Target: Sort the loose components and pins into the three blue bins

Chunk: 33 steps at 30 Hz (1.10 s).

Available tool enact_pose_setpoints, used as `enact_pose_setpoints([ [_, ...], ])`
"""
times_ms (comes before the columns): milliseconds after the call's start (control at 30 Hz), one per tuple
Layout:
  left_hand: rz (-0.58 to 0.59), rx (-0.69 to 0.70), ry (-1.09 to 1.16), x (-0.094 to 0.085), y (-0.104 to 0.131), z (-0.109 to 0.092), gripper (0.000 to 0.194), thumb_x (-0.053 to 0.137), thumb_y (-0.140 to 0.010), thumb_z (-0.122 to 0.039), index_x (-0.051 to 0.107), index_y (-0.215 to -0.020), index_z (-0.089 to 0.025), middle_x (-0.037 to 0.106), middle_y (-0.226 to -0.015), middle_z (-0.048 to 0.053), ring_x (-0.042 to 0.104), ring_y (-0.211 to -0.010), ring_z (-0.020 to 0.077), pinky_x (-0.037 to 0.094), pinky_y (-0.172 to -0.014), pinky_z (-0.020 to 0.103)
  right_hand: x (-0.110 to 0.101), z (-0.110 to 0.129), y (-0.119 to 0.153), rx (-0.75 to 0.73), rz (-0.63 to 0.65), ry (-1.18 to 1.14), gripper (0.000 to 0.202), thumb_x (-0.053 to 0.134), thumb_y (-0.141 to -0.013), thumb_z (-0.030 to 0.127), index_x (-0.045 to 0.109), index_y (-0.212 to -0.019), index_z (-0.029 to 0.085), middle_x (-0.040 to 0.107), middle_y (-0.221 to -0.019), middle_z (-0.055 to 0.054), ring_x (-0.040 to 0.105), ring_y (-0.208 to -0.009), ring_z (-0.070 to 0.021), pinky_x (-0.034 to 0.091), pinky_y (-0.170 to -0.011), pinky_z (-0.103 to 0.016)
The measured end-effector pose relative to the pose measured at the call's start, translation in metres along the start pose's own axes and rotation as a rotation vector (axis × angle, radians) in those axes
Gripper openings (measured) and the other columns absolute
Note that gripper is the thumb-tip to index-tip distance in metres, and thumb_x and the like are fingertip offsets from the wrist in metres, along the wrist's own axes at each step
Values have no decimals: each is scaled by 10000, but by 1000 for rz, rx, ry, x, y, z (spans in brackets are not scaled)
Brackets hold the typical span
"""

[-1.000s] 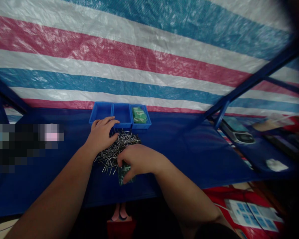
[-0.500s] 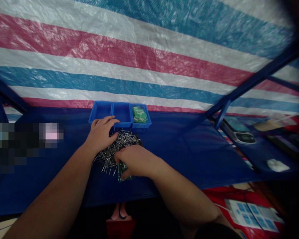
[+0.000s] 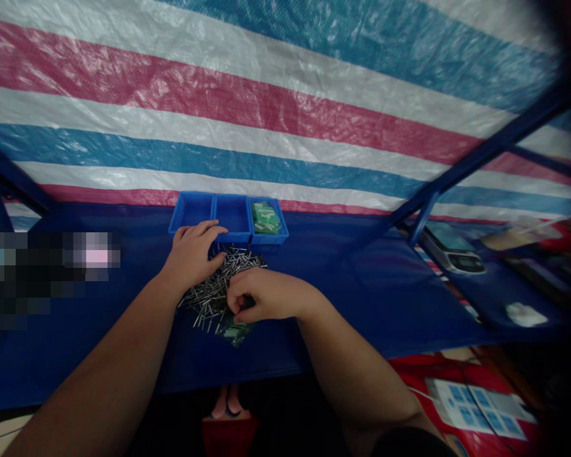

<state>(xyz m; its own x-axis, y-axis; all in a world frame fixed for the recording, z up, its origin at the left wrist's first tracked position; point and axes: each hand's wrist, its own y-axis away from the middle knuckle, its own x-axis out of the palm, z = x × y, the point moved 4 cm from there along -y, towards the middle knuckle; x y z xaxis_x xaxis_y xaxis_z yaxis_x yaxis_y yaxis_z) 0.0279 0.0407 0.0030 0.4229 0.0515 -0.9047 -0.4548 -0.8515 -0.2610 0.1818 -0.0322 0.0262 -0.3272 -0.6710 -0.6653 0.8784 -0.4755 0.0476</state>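
Observation:
A heap of thin metal pins [image 3: 204,298], silvery with some dark parts, lies on the blue tabletop between my hands. My left hand [image 3: 193,251] rests at the heap's left edge, fingers spread toward the blue bins and thumb by the pins. Over the right side of the heap, my right hand [image 3: 266,295] has its fingers curled toward the thumb; what they pinch, if anything, is hidden. Just below those fingertips lies a small clear bag with green on it [image 3: 235,333], partly covered by the hand.
Behind the heap stand a left blue bin [image 3: 193,212], a middle one [image 3: 233,216] and a right one holding green packets [image 3: 266,217]. A digital scale [image 3: 452,247] and a white crumpled piece [image 3: 526,314] are off to the right. Blue frame bars [image 3: 476,162] slant up there.
My right hand has risen slightly and curled its fingers more, uncovering more of the green bag. My left hand stays in place.

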Motion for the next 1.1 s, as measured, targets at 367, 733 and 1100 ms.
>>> enact_pose_setpoints([
  [367,-3,17,-1,1,0,1,491,624,-869,-351,559,-1351,-281,511,-1503,97,494,-1343,338,286,-1116,577,-26,-30,19,177,-283,-496,256,720,-838,361,530,-844,189,547,-705,55,484,-586,-70,399,-546,-218],
  [733,-5,11,18,1,-1,2,466,624,-868,-365,577,-1324,-282,523,-1491,87,503,-1336,339,297,-1117,577,-65,-98,43,416,-1248,-253,436,561,-921,332,472,-1339,243,619,-1007,-37,640,-750,-145,576,-715,-315],
  [1100,-8,16,13,1,0,1,465,614,-876,-368,560,-1331,-288,519,-1496,90,496,-1349,331,292,-1125,584,-70,-98,42,667,-1095,619,238,597,-904,343,768,-975,194,616,-1118,-135,553,-1125,-311,392,-1035,-503],
])
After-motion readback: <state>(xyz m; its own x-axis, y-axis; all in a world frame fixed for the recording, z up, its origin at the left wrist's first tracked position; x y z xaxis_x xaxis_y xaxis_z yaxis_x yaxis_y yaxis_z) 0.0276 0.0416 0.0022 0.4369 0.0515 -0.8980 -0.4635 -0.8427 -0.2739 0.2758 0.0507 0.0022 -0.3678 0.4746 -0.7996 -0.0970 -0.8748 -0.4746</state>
